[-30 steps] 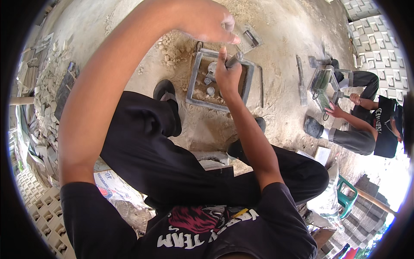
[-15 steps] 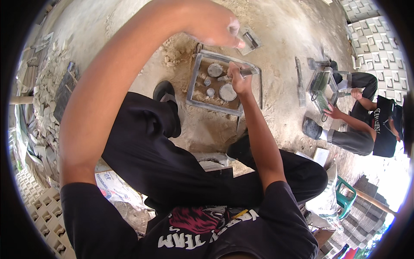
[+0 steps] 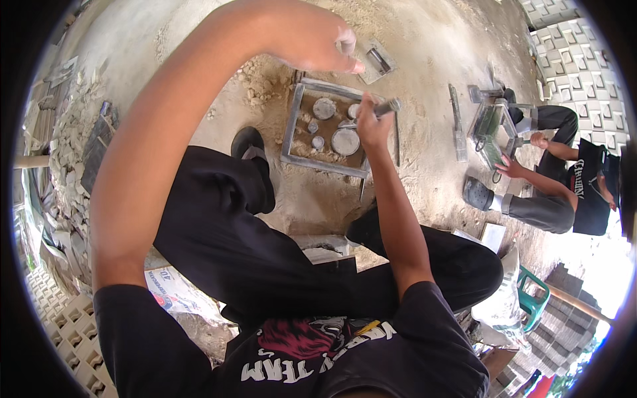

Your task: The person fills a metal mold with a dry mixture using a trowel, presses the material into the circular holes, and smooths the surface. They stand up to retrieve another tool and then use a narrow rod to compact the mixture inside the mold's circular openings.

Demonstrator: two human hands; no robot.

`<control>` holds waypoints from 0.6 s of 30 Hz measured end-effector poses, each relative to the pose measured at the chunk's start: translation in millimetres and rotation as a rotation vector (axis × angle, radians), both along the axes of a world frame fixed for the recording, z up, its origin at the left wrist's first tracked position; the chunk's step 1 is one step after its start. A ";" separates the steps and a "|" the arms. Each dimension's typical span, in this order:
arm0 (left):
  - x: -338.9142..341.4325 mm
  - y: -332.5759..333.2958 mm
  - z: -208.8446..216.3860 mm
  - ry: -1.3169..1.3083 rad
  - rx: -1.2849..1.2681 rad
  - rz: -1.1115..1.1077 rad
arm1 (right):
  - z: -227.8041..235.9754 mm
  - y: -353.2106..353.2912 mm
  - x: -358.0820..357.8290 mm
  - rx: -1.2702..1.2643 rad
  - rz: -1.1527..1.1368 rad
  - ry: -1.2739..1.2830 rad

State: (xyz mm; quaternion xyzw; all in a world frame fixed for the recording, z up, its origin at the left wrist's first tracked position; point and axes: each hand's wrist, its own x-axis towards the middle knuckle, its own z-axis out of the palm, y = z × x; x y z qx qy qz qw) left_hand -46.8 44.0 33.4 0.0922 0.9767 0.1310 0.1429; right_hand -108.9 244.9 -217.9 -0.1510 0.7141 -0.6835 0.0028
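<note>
I squat over a square grey metal mould frame [image 3: 290, 136] that lies on the sandy ground. It is filled with brown sand and has round grey discs [image 3: 345, 140] set in it. My right hand [image 3: 370, 126] hovers at the frame's right edge, closed around a short grey metal tool [image 3: 387, 106] that points up and right. My left hand [image 3: 308, 41] is raised high, close to the camera, above the frame's far side. Its dusty fingers are curled in and I see nothing in them. My black shoe [image 3: 247, 140] stands just left of the frame.
Another person [image 3: 557, 192] squats at the right, hands on a second metal mould [image 3: 492, 126]. A long metal bar [image 3: 455, 126] and a small rectangular tray [image 3: 375, 60] lie on the ground. Patterned concrete blocks [image 3: 570, 46] are stacked top right, with rubble [image 3: 66, 152] at the left and a green stool [image 3: 531, 298] at lower right.
My right hand with the tool has shifted from over the middle of the mould to its right edge, uncovering the round discs. The left hand stays raised.
</note>
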 end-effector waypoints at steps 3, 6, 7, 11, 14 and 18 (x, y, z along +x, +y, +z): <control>5.4 15.4 26.3 -0.234 0.042 0.148 | 21.1 -2.0 -7.2 0.136 -0.087 -0.057; 3.6 3.0 8.2 -0.116 0.110 0.062 | 20.2 -0.9 -6.6 0.088 -0.155 -0.048; -0.3 5.6 1.3 -0.079 0.089 0.034 | 0.6 10.4 -12.4 0.130 -0.189 0.014; 4.7 13.5 17.1 -0.125 0.015 0.101 | 32.3 9.1 -7.9 0.079 -0.241 -0.092; 5.6 19.7 25.8 -0.160 -0.014 0.109 | 37.3 13.6 -0.6 0.025 -0.177 -0.031; 3.2 12.9 9.6 -0.103 0.042 0.049 | 36.9 1.9 -11.6 0.176 0.016 0.048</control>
